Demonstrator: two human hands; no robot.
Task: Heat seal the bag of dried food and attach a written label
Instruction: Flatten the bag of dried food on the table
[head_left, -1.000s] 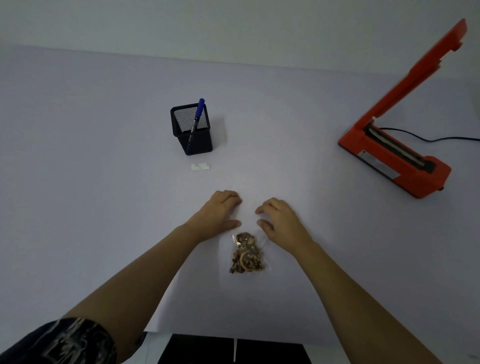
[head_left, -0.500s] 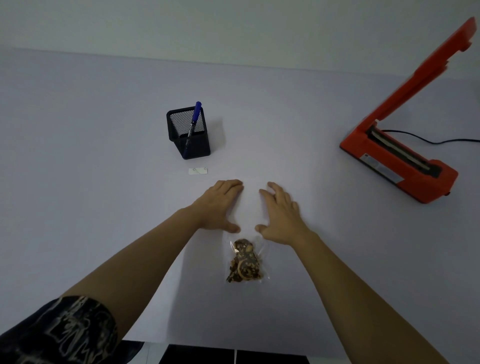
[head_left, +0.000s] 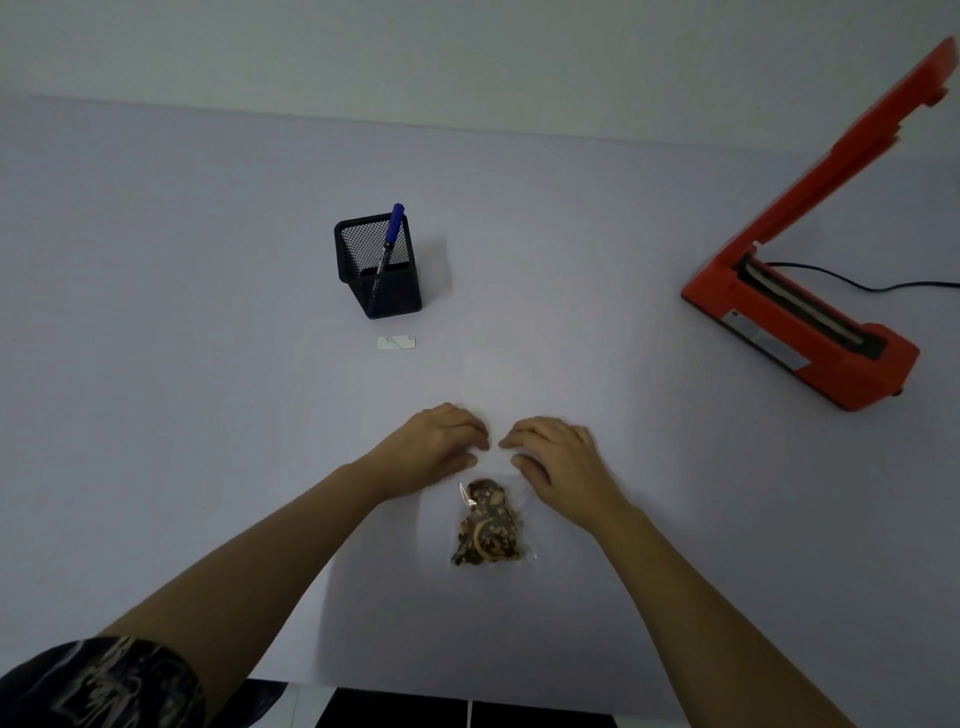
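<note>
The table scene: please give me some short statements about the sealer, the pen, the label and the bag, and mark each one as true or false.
1. The orange heat sealer has its arm raised open. True.
2. The blue pen lies flat on the table. False: it stands in the black mesh holder.
3. The small white label is stuck on the bag. False: it lies on the table just in front of the holder, apart from the bag.
4. Both hands, left and right, are at the far end of the bag. True.
5. The bag lies inside the sealer. False: it rests on the table near the person, well to the left of the sealer.
</note>
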